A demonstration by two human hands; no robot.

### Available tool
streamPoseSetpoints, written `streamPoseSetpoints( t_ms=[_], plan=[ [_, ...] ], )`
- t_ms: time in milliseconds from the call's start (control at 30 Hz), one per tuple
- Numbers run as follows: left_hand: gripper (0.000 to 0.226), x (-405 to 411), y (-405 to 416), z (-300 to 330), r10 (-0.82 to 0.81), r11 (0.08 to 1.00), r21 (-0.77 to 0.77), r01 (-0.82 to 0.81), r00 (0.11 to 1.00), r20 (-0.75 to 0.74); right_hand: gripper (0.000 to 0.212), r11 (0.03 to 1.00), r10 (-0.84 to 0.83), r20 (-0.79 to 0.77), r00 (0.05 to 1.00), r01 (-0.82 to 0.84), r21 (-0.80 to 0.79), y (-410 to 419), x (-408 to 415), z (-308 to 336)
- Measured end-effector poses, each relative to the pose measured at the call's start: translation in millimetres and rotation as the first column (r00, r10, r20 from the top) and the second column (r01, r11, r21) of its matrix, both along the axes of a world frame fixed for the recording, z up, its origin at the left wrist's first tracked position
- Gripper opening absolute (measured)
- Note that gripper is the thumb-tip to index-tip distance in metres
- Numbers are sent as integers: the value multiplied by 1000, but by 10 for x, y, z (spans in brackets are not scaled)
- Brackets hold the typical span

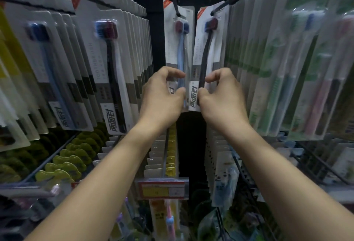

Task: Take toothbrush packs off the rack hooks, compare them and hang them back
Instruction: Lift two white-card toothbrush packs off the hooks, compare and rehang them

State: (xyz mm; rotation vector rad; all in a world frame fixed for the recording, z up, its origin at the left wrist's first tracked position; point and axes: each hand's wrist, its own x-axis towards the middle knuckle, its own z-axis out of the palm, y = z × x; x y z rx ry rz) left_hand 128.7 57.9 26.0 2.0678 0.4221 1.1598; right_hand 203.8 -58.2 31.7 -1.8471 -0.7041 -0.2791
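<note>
Two toothbrush packs hang side by side from black rack hooks in the middle of the head view. The left pack point(177, 49), with a pale blue brush, hangs on a hook point(175, 1). My left hand point(162, 95) pinches its lower end. The right pack point(207, 49), with a black brush, hangs on another hook point(220, 8). My right hand point(222, 97) pinches its bottom part. The two packs nearly touch at their lower edges.
Dense rows of similar white packs point(113, 68) hang to the left, and green and pink packs point(287, 68) to the right. Below are hooks with yellow-topped packs point(70, 156), a price tag point(162, 188) and children's brushes point(223, 179).
</note>
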Motion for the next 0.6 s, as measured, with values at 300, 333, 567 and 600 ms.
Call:
streamPoseSetpoints(
  t_ms=[300, 333, 567, 600],
  plan=[
    [28, -104, -104, 22, -9, 998, -62, 12, 999, 48, 74, 993, 69, -136, 988, -55, 105, -62, -135, 43],
    [29, -118, -126, 30, -12, 997, -80, 16, 999, 52, 69, 990, 84, -142, 986, -66, 128, -64, -148, 40],
    [29, -170, -266, 43, -7, 990, -135, 30, 986, 166, 32, 959, 123, -154, 980, -78, 272, -97, -192, 54],
    [29, -172, -279, 46, -3, 988, -152, 31, 983, 184, 33, 957, 124, -157, 980, -76, 281, -102, -200, 58]
  ],
)
